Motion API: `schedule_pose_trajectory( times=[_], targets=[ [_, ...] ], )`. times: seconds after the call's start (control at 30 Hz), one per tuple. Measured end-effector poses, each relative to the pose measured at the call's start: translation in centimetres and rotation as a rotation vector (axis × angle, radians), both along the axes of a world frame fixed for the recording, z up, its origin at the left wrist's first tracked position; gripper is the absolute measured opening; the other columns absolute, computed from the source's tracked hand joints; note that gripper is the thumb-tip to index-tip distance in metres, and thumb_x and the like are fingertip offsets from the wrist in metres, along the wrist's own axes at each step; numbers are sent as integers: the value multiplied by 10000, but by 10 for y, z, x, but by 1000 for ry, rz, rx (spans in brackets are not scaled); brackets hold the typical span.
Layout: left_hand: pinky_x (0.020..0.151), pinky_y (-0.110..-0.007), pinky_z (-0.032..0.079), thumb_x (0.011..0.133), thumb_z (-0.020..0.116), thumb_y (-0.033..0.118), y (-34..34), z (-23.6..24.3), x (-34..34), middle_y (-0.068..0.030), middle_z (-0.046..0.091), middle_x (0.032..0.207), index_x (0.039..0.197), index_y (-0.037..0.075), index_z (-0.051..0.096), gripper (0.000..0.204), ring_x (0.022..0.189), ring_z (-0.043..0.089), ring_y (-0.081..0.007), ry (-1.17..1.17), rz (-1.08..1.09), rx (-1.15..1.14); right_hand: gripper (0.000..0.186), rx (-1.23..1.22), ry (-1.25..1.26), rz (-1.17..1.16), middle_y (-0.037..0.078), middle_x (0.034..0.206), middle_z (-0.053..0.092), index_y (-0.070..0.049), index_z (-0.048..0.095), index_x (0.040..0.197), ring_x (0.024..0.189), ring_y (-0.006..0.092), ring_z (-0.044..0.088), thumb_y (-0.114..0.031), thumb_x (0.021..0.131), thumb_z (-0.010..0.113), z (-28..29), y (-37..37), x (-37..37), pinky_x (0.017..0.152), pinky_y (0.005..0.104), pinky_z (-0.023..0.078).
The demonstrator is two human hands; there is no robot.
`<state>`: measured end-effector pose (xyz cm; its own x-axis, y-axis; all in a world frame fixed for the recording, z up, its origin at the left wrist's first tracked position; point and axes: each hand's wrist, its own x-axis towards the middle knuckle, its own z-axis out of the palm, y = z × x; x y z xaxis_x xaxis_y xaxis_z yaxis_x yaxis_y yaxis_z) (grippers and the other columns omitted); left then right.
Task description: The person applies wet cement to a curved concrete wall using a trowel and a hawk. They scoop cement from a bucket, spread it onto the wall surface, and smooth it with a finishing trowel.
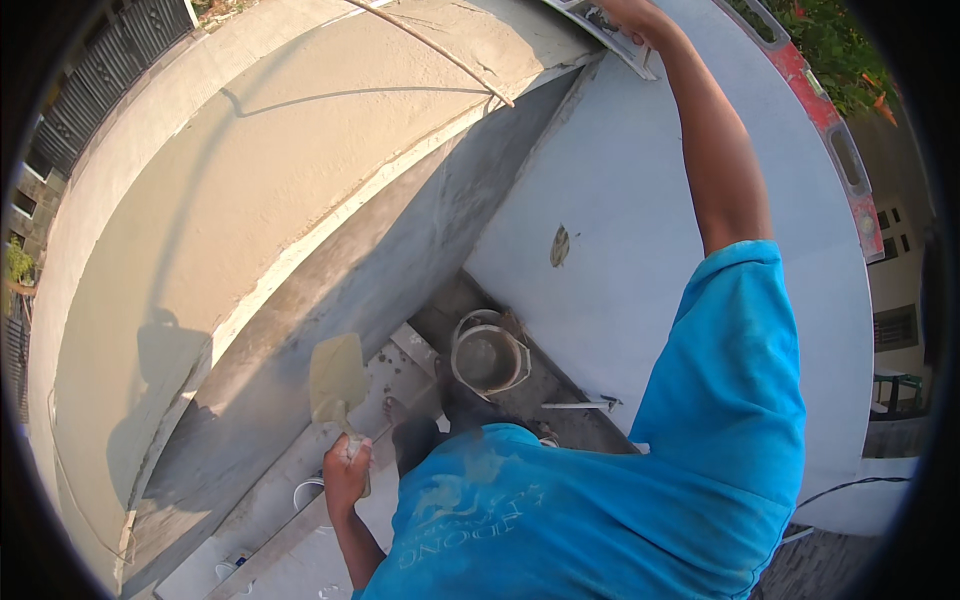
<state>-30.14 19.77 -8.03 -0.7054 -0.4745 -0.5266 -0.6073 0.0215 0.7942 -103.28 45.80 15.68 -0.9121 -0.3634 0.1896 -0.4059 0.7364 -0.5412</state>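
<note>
My left hand is wrapped round the handle of a trowel at the lower left. Its pale, flat blade points up and looks coated with plaster. My right arm reaches to the top of the view, where my right hand is closed on a grey plastering float. That float lies at the corner where the cement-coated ledge meets the white wall. The picture's edge cuts off part of the float and hand.
A plaster-stained bucket stands below by my legs. A thin rod lies across the ledge's far part. On the wall's right edge rests a red spirit level. A white stick-like tool lies at the wall's foot.
</note>
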Motion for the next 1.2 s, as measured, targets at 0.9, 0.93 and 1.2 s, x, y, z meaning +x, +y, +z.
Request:
schedule_pose_trajectory(
  times=[0.9,0.93,1.2],
  targets=[
    [670,-318,499,977,629,193,-12,-8,1,-48,648,743,974,-7,640,200,678,632,-143,-12,-49,-20,286,1121,357,107,240,932,708,5,653,1167,816,317,708,-148,944,559,38,-31,-33,652,451,551],
    [670,-315,499,979,630,196,-11,-7,0,-46,648,745,973,-4,640,201,679,632,-140,-16,-55,-33,301,944,273,152,236,930,700,7,646,1189,795,305,693,-157,953,560,42,-41,-13,640,446,545],
    [675,-332,498,966,632,225,-14,5,-8,-59,641,732,957,3,644,222,674,635,-161,-9,-144,-130,326,-343,-311,-8,217,950,680,16,630,1243,731,272,655,-155,978,546,46,-22,21,595,428,539]
  ],
)
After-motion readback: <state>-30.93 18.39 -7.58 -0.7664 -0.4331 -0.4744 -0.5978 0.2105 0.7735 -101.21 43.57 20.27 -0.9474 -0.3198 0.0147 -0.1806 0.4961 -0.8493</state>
